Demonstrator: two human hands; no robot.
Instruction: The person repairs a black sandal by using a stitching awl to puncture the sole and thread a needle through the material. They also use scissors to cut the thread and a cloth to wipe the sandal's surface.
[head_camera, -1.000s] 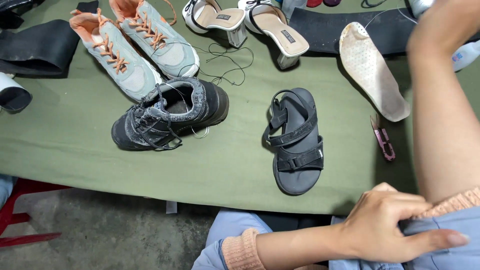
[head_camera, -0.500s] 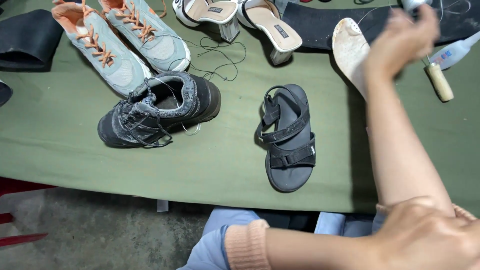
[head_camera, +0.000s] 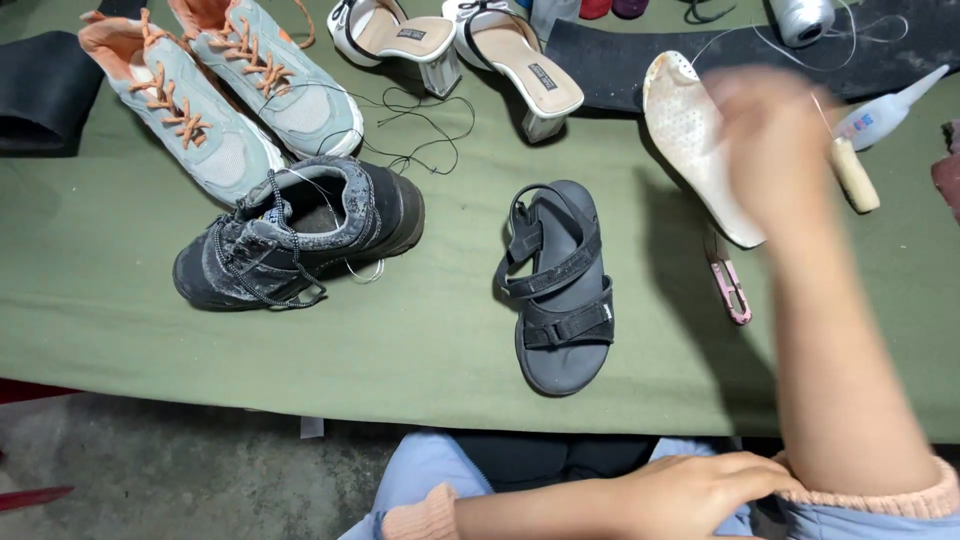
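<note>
Right hand (head_camera: 775, 135) blurred over the white insole (head_camera: 690, 135) by a wooden-handled tool (head_camera: 853, 172); grip impossible to tell. Left hand (head_camera: 690, 492) open, resting on the right sleeve (head_camera: 870, 495). Black sandal (head_camera: 560, 290) mid-table (head_camera: 430, 340).

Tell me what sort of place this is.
Most likely a shoe repair workbench. A green cloth-covered table holds mixed footwear: a worn black shoe with loose thread, a black sandal, a removed insole. The blurred right hand reaches toward a wooden-handled tool near a thread spool.
</note>
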